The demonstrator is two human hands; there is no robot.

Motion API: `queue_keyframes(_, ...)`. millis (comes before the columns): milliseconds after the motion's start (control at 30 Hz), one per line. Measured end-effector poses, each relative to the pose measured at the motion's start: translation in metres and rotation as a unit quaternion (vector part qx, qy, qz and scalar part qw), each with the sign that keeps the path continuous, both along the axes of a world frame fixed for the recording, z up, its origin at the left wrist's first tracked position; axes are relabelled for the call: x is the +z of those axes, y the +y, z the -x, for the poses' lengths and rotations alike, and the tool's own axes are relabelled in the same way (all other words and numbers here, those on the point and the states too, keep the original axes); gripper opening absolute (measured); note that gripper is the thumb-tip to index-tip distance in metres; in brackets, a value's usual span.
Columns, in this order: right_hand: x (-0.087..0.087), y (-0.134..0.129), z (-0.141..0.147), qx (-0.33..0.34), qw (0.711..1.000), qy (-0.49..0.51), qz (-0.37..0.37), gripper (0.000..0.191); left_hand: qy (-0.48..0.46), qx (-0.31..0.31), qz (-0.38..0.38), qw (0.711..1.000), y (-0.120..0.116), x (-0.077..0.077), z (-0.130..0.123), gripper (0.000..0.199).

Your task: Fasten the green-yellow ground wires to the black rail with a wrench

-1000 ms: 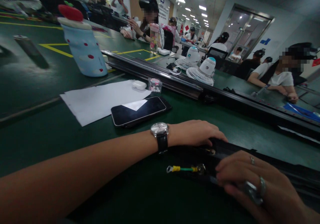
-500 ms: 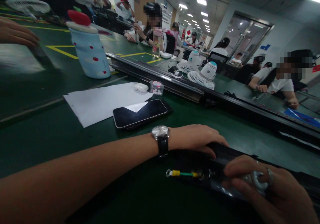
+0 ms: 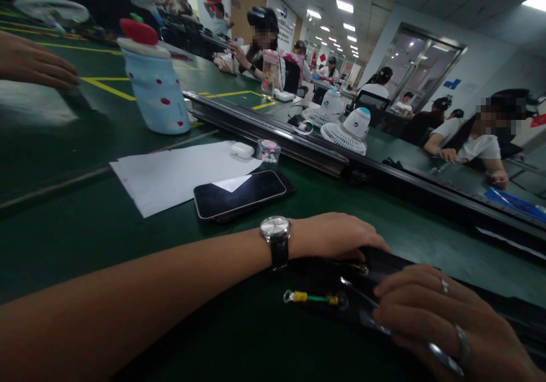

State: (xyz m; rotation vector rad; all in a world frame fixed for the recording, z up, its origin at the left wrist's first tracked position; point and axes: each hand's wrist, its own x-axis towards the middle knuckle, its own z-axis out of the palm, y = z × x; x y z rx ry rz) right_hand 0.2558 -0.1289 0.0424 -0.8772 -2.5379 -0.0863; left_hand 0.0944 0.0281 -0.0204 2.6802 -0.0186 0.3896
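My left hand (image 3: 341, 235), with a watch (image 3: 275, 228) on its wrist, rests on the edge of a black part (image 3: 386, 260), its fingertips partly hidden. To its right, my right hand (image 3: 430, 314) is closed around a metal wrench (image 3: 445, 359); one end shows below the fingers. A thin shiny piece (image 3: 358, 290) reaches left from its fingertips. Between the hands and nearer me, a short green wire with yellow sleeves and a ring terminal (image 3: 313, 298) is attached to the black part.
Beyond my left arm lie a phone (image 3: 241, 194), white paper (image 3: 170, 171), an earbud case (image 3: 242, 150) and a small clear box (image 3: 268, 152). A blue bottle (image 3: 156, 92) stands behind. A black rail (image 3: 264, 126) crosses the table. Another person's hand (image 3: 38, 63) is at far left.
My right hand has turned over the wrench, so its open jaw no longer shows. A thin shiny piece now shows at its fingertips. My left hand has hardly moved.
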Motion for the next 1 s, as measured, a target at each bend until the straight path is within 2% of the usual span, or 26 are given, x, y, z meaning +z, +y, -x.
queue_keyframes(100,0.002,-0.001,-0.002,-0.015,1.000,-0.001,0.009,0.017,0.000,-0.006,-0.003,1.000,0.000,0.001,0.000,0.043)
queue_keyframes(300,-0.008,-0.005,-0.003,-0.079,0.993,0.078,0.036,0.017,-0.005,-0.009,-0.004,1.000,0.001,-0.003,-0.002,0.044)
queue_keyframes(500,-0.014,-0.011,0.000,-0.092,0.989,0.093,0.068,0.008,-0.012,-0.005,-0.004,1.000,0.001,-0.004,-0.003,0.042)
queue_keyframes(700,-0.013,-0.009,0.006,-0.050,0.995,0.078,0.047,0.008,0.003,-0.005,-0.007,1.000,0.000,-0.004,-0.004,0.045)
queue_keyframes(800,-0.012,-0.008,0.006,-0.035,0.995,0.075,0.062,0.004,0.012,0.000,-0.012,1.000,0.000,-0.002,-0.003,0.044)
queue_keyframes(1000,0.001,-0.006,-0.003,0.007,0.999,0.004,0.034,0.009,0.021,-0.002,-0.029,0.999,-0.001,0.006,0.001,0.045)
